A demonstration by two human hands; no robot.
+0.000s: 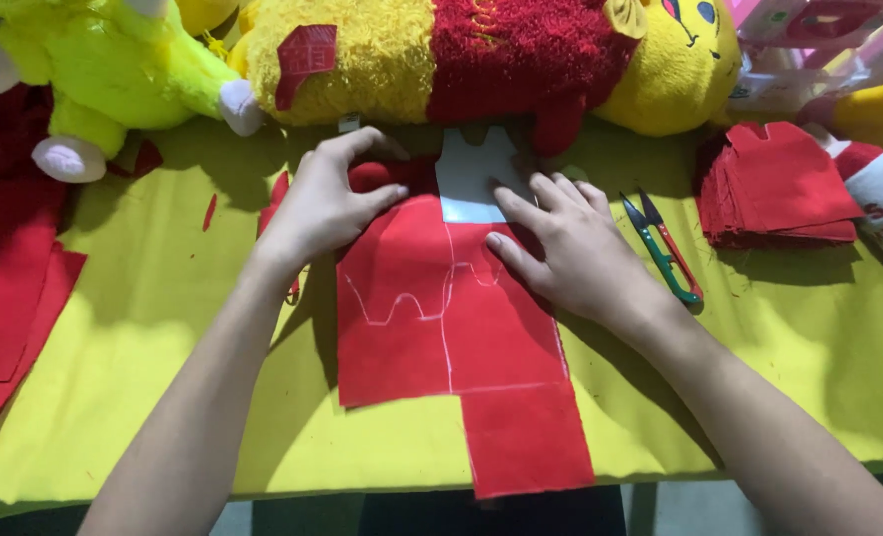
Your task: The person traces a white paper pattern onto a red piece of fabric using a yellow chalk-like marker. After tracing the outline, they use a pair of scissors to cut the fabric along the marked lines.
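- Where the yellow cloth (163,328) covers the table, loose red fabric (9,278) lies at the far left, flat and limp, below a lime-green plush toy (94,60) with white paws.
- The left hand (322,203) lies flat, fingers spread, palm down on the upper left edge of the red felt sheet (431,318); it clamps nothing, only presses.
- The red felt sheet sits in the middle of the table, between both hands, with pale chalk lines drawn on it and a smaller red strip (526,437) reaching to the near edge. It looks light, soft and floppy, likely to slide on the cloth unless held flat; its edges seem the best place to take hold.
- A stiff white template (471,174), shaped like a small vest, lies on the sheet's top end.
- The right hand (570,248) rests open, fingertips touching the template's lower edge and the felt.
- Small green-handled snips (660,248) lie just beside that hand.
- A stack of cut red pieces (779,184) lies further right.
- A fuzzy yellow and red plush toy (481,50) stretches along the back.
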